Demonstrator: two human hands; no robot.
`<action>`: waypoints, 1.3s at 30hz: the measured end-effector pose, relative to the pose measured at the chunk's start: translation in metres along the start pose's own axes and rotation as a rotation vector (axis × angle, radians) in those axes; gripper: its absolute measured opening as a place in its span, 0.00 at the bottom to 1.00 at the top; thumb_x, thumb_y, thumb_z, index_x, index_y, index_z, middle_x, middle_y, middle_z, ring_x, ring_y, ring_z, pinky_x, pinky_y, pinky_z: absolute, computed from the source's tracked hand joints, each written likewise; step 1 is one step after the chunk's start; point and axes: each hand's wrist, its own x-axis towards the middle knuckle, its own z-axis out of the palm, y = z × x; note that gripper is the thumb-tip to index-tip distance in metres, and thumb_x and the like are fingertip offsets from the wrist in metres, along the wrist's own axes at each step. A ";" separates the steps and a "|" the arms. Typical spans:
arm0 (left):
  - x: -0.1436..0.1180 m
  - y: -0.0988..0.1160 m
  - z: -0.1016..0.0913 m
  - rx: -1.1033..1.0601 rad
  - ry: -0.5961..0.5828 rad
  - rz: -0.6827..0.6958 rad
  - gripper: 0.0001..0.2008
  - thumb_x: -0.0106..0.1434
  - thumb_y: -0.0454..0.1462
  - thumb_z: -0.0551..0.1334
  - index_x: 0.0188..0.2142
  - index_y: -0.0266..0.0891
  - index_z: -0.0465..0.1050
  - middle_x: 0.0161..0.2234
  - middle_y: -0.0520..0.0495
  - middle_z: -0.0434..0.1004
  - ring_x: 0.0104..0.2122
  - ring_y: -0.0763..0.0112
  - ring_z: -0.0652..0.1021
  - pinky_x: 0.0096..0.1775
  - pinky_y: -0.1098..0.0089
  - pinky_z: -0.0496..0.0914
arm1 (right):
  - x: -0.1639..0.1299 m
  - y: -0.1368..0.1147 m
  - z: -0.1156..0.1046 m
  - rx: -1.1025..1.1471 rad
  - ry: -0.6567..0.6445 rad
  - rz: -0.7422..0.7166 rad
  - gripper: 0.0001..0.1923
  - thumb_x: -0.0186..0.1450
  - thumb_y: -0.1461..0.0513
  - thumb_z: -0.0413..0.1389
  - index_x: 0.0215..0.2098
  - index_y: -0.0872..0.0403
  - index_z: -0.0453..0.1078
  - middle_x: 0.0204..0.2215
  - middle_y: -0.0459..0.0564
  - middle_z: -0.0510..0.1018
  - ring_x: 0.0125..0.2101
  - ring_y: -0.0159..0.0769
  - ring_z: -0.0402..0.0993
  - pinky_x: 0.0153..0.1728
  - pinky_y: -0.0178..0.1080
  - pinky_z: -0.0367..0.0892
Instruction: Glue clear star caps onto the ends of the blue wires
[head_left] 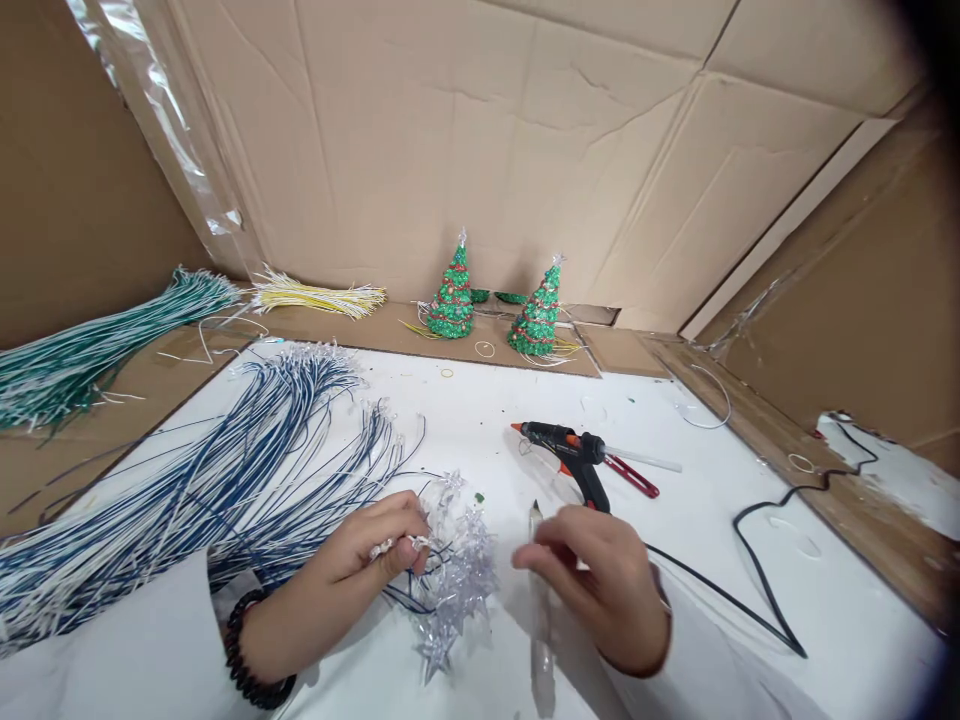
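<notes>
My left hand (379,545) is closed in a pinch around a short white twisted piece (386,546), which looks like wire ends. Close by its fingertips, dark blue wires (409,598) run toward a cluster of clear plastic stars (466,580). My right hand (604,580) is above the white table, its fingers curled and the thumb apart from them, with nothing visible between. Under its thumb lies a slim, clear pen-like tool (541,655) with a dark pointed tip; the hand partly covers it, and I cannot tell whether they touch.
A black glue gun (574,450) with an orange nozzle rests beside a red-handled tool (634,475); its black cord (739,590) trails right. Blue-white wires (225,470) spread leftward. Green wires (112,340), yellow wires (322,296) and two small Christmas trees (452,300) (537,315) line the cardboard back.
</notes>
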 end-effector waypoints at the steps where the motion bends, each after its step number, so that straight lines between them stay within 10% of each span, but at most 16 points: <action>1: 0.000 0.000 0.000 -0.001 -0.006 0.000 0.21 0.65 0.49 0.49 0.25 0.37 0.65 0.27 0.50 0.63 0.30 0.70 0.67 0.34 0.73 0.61 | -0.009 0.004 -0.007 -0.073 0.010 0.046 0.16 0.63 0.54 0.54 0.23 0.56 0.65 0.15 0.42 0.63 0.17 0.27 0.58 0.20 0.32 0.54; 8: -0.003 0.000 0.005 0.010 -0.069 0.020 0.21 0.66 0.47 0.47 0.24 0.37 0.66 0.27 0.50 0.61 0.32 0.70 0.66 0.36 0.73 0.59 | -0.020 0.044 -0.036 -0.339 0.081 0.584 0.22 0.56 0.47 0.56 0.37 0.56 0.66 0.25 0.47 0.70 0.27 0.36 0.67 0.27 0.36 0.62; 14: -0.005 -0.001 0.004 0.002 -0.077 0.037 0.21 0.66 0.47 0.48 0.26 0.37 0.68 0.30 0.49 0.61 0.33 0.69 0.66 0.37 0.72 0.60 | 0.020 0.060 -0.026 -0.162 -0.157 0.532 0.18 0.58 0.49 0.54 0.34 0.56 0.71 0.29 0.51 0.74 0.31 0.42 0.70 0.31 0.39 0.63; 22: -0.005 0.001 0.005 0.015 -0.091 0.030 0.24 0.65 0.51 0.47 0.25 0.37 0.69 0.29 0.49 0.60 0.33 0.67 0.65 0.36 0.71 0.59 | 0.045 0.045 -0.016 0.151 -0.066 0.385 0.11 0.58 0.56 0.54 0.33 0.57 0.67 0.27 0.47 0.70 0.26 0.34 0.65 0.27 0.35 0.61; 29: -0.006 -0.001 0.004 0.017 -0.125 0.023 0.24 0.65 0.50 0.46 0.25 0.38 0.69 0.28 0.48 0.62 0.33 0.66 0.65 0.37 0.71 0.59 | 0.040 0.023 0.009 0.643 -0.066 0.621 0.10 0.49 0.58 0.59 0.24 0.57 0.68 0.15 0.44 0.69 0.17 0.30 0.63 0.20 0.35 0.63; 39: -0.007 -0.001 0.003 0.046 -0.188 -0.042 0.22 0.66 0.49 0.45 0.26 0.37 0.66 0.30 0.50 0.59 0.33 0.69 0.65 0.36 0.72 0.58 | 0.031 0.018 0.019 0.592 -0.073 0.603 0.01 0.45 0.66 0.53 0.18 0.55 0.64 0.14 0.42 0.66 0.18 0.29 0.60 0.19 0.33 0.61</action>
